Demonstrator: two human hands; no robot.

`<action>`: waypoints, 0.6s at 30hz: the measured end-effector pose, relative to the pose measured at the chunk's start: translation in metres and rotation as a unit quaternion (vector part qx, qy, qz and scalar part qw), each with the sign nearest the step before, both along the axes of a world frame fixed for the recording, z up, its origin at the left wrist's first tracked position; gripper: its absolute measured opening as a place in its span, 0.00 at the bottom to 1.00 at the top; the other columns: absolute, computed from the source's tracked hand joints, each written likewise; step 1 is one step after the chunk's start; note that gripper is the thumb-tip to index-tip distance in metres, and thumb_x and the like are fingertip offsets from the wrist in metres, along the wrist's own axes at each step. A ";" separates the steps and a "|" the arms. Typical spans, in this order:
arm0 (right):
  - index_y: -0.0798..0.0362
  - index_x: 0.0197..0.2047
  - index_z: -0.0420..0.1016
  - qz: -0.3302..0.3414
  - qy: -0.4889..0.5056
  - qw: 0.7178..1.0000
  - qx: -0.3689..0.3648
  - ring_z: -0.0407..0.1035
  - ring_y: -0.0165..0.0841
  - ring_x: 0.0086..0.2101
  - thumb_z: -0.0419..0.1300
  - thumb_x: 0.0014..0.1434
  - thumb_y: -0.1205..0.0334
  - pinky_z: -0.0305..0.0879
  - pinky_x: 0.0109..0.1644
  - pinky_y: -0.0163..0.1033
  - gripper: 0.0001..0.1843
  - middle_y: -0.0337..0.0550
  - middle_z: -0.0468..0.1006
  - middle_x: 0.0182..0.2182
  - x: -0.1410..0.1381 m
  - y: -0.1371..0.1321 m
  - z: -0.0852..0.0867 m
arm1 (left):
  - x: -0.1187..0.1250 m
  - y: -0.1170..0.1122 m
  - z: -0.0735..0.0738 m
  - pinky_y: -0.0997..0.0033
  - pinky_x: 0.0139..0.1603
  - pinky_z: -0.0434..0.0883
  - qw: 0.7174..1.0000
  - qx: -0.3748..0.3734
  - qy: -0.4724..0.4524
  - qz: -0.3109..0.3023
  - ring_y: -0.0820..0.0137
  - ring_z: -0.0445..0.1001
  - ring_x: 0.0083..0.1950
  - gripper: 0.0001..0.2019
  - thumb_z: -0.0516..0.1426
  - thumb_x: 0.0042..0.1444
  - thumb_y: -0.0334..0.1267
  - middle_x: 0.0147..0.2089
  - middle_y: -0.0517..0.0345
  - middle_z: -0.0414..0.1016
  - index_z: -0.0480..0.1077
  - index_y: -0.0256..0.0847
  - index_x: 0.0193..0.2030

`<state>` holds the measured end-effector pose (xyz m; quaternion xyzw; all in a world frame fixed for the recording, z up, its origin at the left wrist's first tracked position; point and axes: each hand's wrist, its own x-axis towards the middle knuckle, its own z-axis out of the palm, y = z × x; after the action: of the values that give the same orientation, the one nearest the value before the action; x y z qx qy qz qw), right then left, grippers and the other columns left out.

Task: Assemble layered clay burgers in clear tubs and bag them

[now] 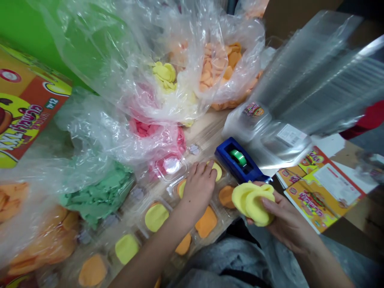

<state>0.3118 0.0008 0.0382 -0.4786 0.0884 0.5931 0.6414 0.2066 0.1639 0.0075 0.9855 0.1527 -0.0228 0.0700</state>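
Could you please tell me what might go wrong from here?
The right grip holds several yellow discs bunched together, so one could slip out or get dented. The tape dispenser stands close to the left grip, which might knock it while reaching about.

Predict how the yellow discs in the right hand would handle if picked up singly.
The yellow discs are probably floppy: some edges curl in the right hand. Their matte surface suggests little slipping; their flat shape, little rolling.
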 end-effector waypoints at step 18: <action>0.46 0.40 0.71 0.035 -0.047 0.997 0.048 0.70 0.28 0.32 0.65 0.48 0.61 0.70 0.33 0.33 0.14 0.37 0.74 0.38 -0.022 0.028 0.008 | -0.035 -0.008 0.048 0.73 0.41 0.69 0.690 -0.643 -0.177 0.281 0.72 0.72 0.39 0.06 0.56 0.53 0.39 0.38 0.59 0.74 0.69 0.41 0.35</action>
<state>0.2899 0.0285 0.0459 -0.4772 0.0127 0.5958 0.6459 0.1712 0.1557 0.0556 0.5959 0.3548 0.0805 0.7159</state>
